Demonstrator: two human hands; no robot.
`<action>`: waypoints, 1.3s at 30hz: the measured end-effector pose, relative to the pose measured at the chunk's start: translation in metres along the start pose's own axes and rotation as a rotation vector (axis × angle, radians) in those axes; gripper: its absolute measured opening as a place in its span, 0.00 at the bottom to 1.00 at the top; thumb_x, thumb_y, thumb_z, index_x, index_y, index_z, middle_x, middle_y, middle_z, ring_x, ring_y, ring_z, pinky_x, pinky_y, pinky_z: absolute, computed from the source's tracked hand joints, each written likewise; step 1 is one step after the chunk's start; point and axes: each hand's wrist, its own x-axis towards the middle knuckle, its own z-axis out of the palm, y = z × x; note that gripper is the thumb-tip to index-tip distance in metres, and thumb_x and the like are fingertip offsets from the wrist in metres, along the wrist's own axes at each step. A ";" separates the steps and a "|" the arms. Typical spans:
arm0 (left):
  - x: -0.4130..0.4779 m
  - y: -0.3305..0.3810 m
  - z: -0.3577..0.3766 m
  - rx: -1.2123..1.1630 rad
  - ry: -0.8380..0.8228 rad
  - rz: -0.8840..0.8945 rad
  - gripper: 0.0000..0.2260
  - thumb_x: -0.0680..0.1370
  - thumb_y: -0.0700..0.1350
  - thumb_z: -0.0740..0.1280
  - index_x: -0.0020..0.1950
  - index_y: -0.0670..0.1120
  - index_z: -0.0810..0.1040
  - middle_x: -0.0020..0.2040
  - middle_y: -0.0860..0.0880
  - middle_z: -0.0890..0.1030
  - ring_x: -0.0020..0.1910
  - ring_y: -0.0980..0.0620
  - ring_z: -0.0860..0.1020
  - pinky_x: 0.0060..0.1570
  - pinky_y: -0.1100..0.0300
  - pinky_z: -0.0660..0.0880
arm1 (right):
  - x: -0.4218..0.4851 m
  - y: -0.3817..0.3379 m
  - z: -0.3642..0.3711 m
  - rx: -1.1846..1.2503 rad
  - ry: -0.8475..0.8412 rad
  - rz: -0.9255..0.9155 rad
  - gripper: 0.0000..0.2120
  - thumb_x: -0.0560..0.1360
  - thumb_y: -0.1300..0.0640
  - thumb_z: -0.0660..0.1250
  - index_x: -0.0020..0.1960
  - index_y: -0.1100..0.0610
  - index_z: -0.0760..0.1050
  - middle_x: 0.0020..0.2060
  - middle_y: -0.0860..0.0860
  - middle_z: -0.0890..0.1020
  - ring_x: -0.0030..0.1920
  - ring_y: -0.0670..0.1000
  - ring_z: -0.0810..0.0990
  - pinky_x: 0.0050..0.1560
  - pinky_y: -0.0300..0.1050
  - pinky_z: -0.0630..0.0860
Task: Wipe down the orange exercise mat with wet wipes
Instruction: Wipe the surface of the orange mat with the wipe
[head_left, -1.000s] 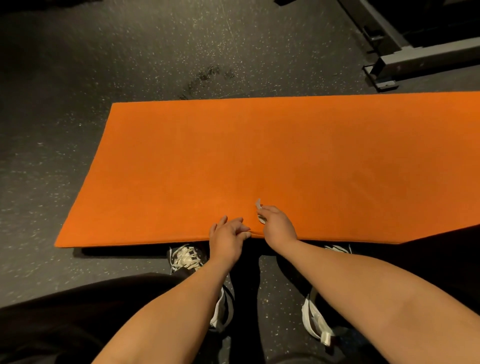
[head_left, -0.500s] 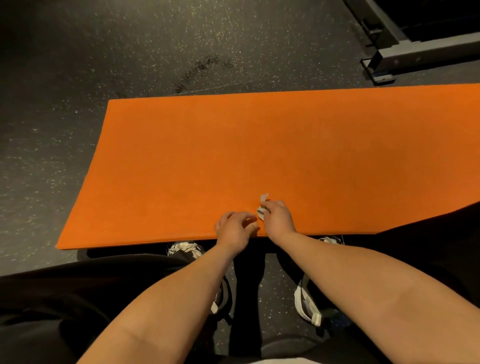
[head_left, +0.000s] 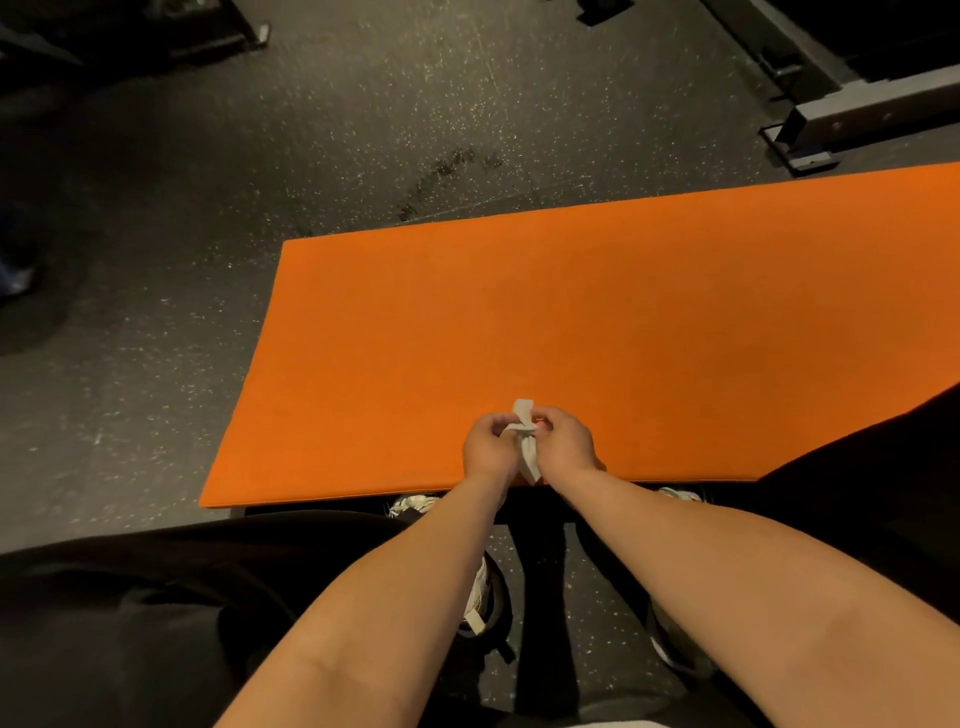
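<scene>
An orange exercise mat (head_left: 519, 332) lies flat on the dark speckled floor and runs off the right edge of the view. Over its near edge my left hand (head_left: 488, 447) and my right hand (head_left: 566, 441) are held close together. Both pinch a small crumpled white wet wipe (head_left: 525, 439) between them. One end of the wipe sticks up above the fingers and the other hangs down between my wrists.
Grey metal feet of gym equipment (head_left: 831, 124) stand on the floor beyond the mat at the upper right. More dark equipment (head_left: 208, 31) sits at the upper left. My shoes (head_left: 415, 506) are just under the mat's near edge.
My hands have lifted off the mat's near edge and come together around the wipe, which now shows more. The view has shifted left, so the mat sits further right.
</scene>
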 end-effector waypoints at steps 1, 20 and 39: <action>-0.001 -0.001 0.000 -0.016 0.019 -0.018 0.08 0.82 0.39 0.63 0.48 0.50 0.77 0.52 0.47 0.82 0.49 0.44 0.81 0.44 0.54 0.76 | -0.001 -0.002 0.002 -0.009 -0.006 -0.009 0.16 0.85 0.59 0.56 0.68 0.54 0.76 0.67 0.56 0.76 0.63 0.57 0.76 0.56 0.45 0.73; -0.002 0.010 0.006 -0.286 -0.070 -0.297 0.12 0.83 0.43 0.63 0.64 0.42 0.77 0.46 0.44 0.83 0.43 0.45 0.79 0.43 0.50 0.75 | 0.000 -0.017 -0.030 -0.025 -0.001 0.080 0.15 0.84 0.55 0.61 0.69 0.53 0.75 0.68 0.56 0.76 0.62 0.60 0.77 0.53 0.47 0.73; 0.022 0.013 0.008 -0.242 0.008 -0.236 0.11 0.77 0.35 0.60 0.48 0.51 0.68 0.41 0.43 0.76 0.33 0.47 0.73 0.33 0.56 0.70 | 0.006 -0.013 -0.016 0.029 0.101 0.128 0.08 0.82 0.63 0.57 0.49 0.51 0.68 0.42 0.56 0.77 0.35 0.56 0.71 0.31 0.46 0.62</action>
